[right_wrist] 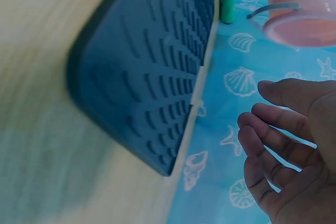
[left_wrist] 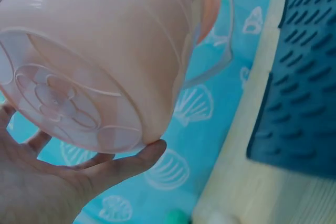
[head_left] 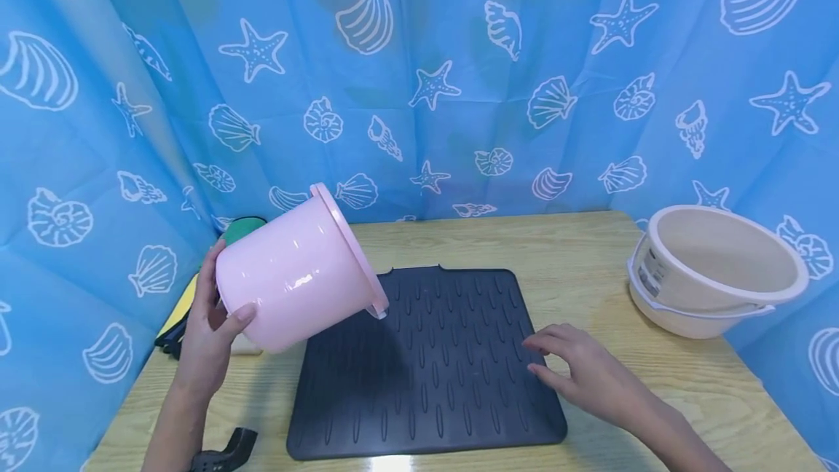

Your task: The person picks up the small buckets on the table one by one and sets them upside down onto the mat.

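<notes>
In the head view a pink bucket (head_left: 298,275) is tipped on its side in the air, mouth to the right. My left hand (head_left: 206,337) grips it round the base, thumb on the near side. The left wrist view shows the ringed bottom of the bucket (left_wrist: 58,98), held in the spread fingers of the left hand (left_wrist: 47,182); its thin handle (left_wrist: 223,64) hangs from the rim. Below lies a dark ribbed mat (head_left: 426,370). Over the mat's right edge my right hand (head_left: 577,370) hovers with loosely bent fingers, holding nothing; the bucket (right_wrist: 302,9) is apart from it.
A cream bucket (head_left: 682,312) with its handle lowered stands at the table's right. Behind the pink bucket, green (head_left: 244,228) and yellow (head_left: 177,308) items are partly hidden. A blue shell-patterned curtain (head_left: 419,93) surrounds the wooden table (head_left: 577,261).
</notes>
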The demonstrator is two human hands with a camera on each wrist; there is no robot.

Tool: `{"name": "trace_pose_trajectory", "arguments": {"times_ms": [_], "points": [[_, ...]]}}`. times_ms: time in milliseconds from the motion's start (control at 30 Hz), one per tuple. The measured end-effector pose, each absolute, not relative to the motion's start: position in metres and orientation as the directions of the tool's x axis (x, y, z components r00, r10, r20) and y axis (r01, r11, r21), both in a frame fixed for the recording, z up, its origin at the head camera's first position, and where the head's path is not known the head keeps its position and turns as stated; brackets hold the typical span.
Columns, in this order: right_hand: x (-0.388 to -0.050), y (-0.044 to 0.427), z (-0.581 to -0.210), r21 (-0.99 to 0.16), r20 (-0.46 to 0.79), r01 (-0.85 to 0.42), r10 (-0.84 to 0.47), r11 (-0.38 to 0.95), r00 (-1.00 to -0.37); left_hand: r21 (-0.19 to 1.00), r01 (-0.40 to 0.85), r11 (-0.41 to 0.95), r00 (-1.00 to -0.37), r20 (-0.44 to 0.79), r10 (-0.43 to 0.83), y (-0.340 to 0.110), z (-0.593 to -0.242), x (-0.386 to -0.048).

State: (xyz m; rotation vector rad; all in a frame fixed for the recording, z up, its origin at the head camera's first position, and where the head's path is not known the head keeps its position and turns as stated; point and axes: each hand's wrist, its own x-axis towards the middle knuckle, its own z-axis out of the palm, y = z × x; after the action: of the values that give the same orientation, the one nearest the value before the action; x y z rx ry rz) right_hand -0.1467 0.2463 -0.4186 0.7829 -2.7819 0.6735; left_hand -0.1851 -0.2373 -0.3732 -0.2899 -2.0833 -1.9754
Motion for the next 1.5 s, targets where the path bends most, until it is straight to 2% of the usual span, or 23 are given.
{"name": "trace_pose_trajectory", "arguments": {"times_ms": [233,367,667,867,1233,1500], "points": [[-0.141,0.253,-0.435,-0.337,0.24,-0.533,-0.477,0.776,-0.845,0.955,0.293,0.041,-0.955,0.294,-0.045,-0.263,-0.368,-0.178],[-0.138,0.256,-0.446,-0.32,0.224,-0.539,-0.49,0.779,-0.842,0.961,0.263,0.08,-0.961,0.268,-0.064,-0.275,-0.367,-0.176],[-0.135,0.261,-0.471,-0.273,0.252,-0.6,-0.545,0.752,-0.799,0.943,0.17,0.286,-0.971,0.21,-0.114,-0.299,-0.364,-0.172],[-0.132,0.263,-0.481,-0.251,0.225,-0.585,-0.542,0.771,-0.81,0.875,0.135,0.466,-0.975,0.202,-0.097,-0.309,-0.36,-0.175],[-0.13,0.26,-0.489,-0.227,0.245,-0.567,-0.517,0.792,-0.82,0.829,0.133,0.544,-0.987,0.162,-0.006,-0.32,-0.354,-0.188],[-0.13,0.262,-0.491,-0.245,0.193,-0.544,-0.509,0.803,-0.839,0.768,0.111,0.631,-0.992,0.128,0.018,-0.322,-0.349,-0.193]]}}
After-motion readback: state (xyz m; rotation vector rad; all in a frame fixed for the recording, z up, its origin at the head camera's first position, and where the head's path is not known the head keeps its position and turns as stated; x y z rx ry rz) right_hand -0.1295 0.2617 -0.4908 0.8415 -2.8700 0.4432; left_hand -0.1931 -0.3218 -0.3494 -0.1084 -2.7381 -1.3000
